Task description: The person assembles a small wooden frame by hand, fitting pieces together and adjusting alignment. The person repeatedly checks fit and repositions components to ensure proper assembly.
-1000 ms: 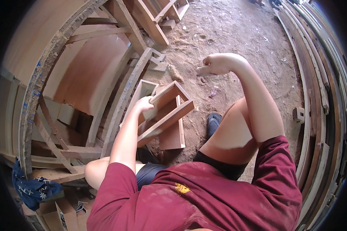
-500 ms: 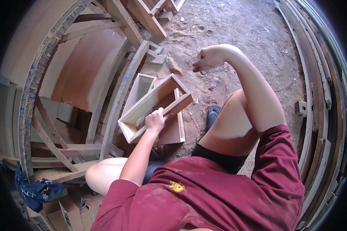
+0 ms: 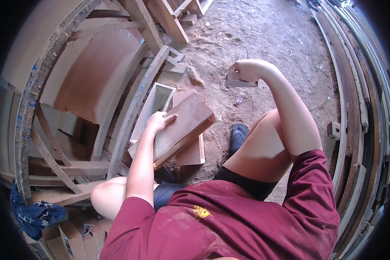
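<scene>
Left hand (image 3: 159, 121) flat and spread on a wooden box (image 3: 177, 128), palm down, fingers reaching across its broad face toward the far edge. Right hand (image 3: 245, 70) raised and curled shut around a small flat piece (image 3: 240, 83), grey and pale, jutting out under the knuckles; too small to tell what kind.

Box: long, shallow, plain brown boards, smooth upper face, lighter rim along the near long side, tilted with the right end higher. Resting over a flat reddish board (image 3: 190, 152) on the ground, just beside a narrow open wooden trough (image 3: 157, 100) with pale inner walls.

Left forearm straight, running up from the lower edge to the box. Right arm bent sharply at the elbow, forearm rising, fist well apart from the box, above the dirt. Bare knees to either side, dark red shirt (image 3: 238, 225) below, dark shoe (image 3: 238, 135) near the box's right end.

Ground (image 3: 268, 34): dry, sandy earth with chips and dust. Curved timber frames (image 3: 130, 108) and planks stacked at left, long battens (image 3: 355, 86) along the right rim, small wooden block (image 3: 334, 130) near them, blue cloth (image 3: 32, 214) crumpled at lower left.
</scene>
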A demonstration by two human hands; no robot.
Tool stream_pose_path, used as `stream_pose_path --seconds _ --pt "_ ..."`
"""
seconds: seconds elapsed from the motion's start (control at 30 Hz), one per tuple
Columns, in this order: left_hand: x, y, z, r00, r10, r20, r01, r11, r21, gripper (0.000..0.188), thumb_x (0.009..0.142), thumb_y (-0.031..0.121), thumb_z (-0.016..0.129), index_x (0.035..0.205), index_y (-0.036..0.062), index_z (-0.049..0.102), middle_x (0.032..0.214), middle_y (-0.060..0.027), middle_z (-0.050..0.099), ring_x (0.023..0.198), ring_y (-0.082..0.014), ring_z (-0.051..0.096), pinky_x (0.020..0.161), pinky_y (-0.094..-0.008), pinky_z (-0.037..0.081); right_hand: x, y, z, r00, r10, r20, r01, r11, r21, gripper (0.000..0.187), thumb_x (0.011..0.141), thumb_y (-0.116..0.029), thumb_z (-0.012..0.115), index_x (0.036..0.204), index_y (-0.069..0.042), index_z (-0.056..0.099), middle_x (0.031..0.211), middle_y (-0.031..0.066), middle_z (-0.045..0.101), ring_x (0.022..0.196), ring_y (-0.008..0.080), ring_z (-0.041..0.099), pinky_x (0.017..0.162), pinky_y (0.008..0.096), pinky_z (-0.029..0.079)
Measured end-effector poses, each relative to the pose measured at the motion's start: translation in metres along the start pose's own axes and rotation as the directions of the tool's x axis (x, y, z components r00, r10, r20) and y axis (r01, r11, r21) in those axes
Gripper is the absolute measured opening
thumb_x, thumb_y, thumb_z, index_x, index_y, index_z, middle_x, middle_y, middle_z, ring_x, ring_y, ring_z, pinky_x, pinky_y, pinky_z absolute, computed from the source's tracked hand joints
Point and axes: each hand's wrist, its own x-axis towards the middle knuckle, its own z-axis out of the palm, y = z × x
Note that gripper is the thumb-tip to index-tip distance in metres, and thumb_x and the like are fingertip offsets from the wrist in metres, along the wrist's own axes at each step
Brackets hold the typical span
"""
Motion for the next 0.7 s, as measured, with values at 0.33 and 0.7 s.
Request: stream_pose_path --seconds 0.33,0.7 --pt "-0.005 0.038 -0.013 0.982 -0.025 -0.189 0.049 0.991 0.124 0.090 0.076 0.092 0.047 0.091 0.0078 0.077 0.095 -0.0190 0.075 0.098 -0.0352 0.071 0.085 -0.0483 0.053 0.035 0.000 0.060 0.978 -0.088 -0.188 0.092 0.996 0.012 0.026 0.093 -0.014 0.052 0.114 -0.004 0.064 0.098 0.0255 0.069 0.089 0.0409 0.068 0.081 0.0497 0.051" --pt "0.024 0.035 0.005 0.846 0.009 -0.534 0.042 0.996 0.083 0.066 0.084 0.073 0.055 0.098 0.0121 0.075 0.102 -0.0178 0.075 0.102 -0.0368 0.069 0.097 -0.0511 0.044 0.038 -0.021 0.142 0.958 0.230 -0.173 -0.164 0.929 0.331 0.059 0.100 -0.054 0.054 0.116 0.002 0.060 0.108 0.0273 0.068 0.104 0.0389 0.066 0.091 0.0486 0.049"
